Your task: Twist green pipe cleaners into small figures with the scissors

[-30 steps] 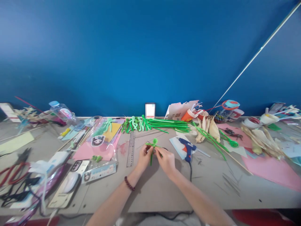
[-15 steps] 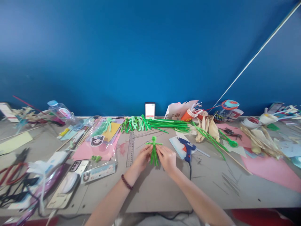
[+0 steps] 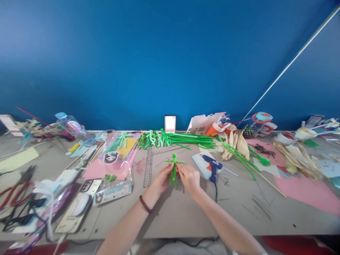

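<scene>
A bright green pipe-cleaner figure [image 3: 174, 160], with a round head, outstretched arms and several strands hanging down, is held upright above the middle of the desk. My left hand [image 3: 164, 178] pinches its left side, a beaded bracelet on the wrist. On the other side my right hand [image 3: 189, 177] closes on it, fingertips together just below the arms. Fingers partly hide the figure's middle. Behind it lie a bundle of green pipe cleaners [image 3: 196, 139] and several small twisted pipe-cleaner figures [image 3: 155, 139].
A blue glue gun [image 3: 212, 166] with its cord lies to the right. Left of my hands are a clear ruler [image 3: 148, 168], a plastic bag [image 3: 124, 170], a phone [image 3: 77, 209] and red-handled pliers [image 3: 20, 189]. Dried husks [image 3: 233, 145] and paper cups [image 3: 212, 129] stand back right.
The figure's hanging strands look drawn closer together between my fingers. Both hands keep their hold in nearly the same place; the whole view has shifted slightly.
</scene>
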